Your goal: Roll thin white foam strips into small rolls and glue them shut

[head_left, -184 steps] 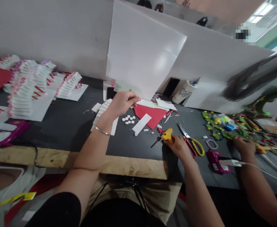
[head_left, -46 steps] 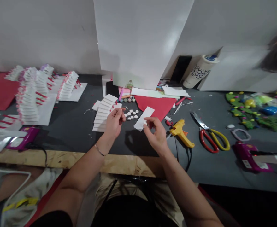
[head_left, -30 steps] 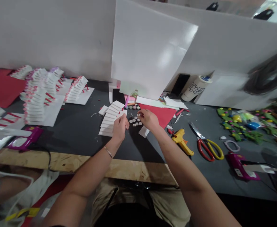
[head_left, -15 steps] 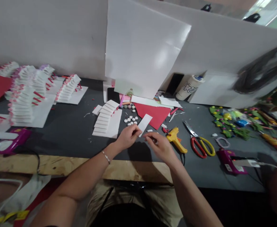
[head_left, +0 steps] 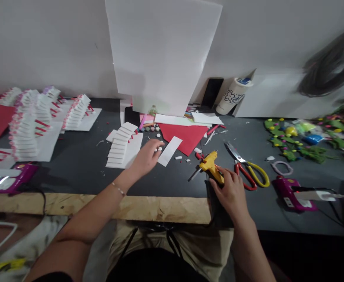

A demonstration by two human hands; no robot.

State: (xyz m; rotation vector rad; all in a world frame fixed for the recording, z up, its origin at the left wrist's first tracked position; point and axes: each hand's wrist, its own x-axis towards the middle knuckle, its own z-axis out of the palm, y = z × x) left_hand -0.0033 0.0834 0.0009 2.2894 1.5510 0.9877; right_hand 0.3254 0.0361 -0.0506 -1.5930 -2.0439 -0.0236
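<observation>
My left hand (head_left: 146, 156) is over the small white round pieces (head_left: 158, 149), its thumb and index finger apart with some of the pieces showing between them. Beside its fingertips a white card strip (head_left: 170, 151) lies slanted on the table. My right hand (head_left: 231, 190) has its fingers round the handle of a yellow hot glue gun (head_left: 212, 166), whose nozzle end points up and away. Left of my left hand is a small stepped stack of white slabs (head_left: 119, 145) on a white base (head_left: 135, 150). A red paper sheet (head_left: 185, 137) lies behind the strip.
Scissors (head_left: 242, 160) with red and yellow handles lie right of the glue gun. A purple power strip (head_left: 292, 192) is farther right. Several white stepped models (head_left: 25, 133) stand at left. At the back are a white cup (head_left: 232, 96) and a dark phone (head_left: 212, 93).
My hands were close together by the strip. My right hand has moved right and taken hold of the glue gun; my left hand has shifted left to the white pieces.
</observation>
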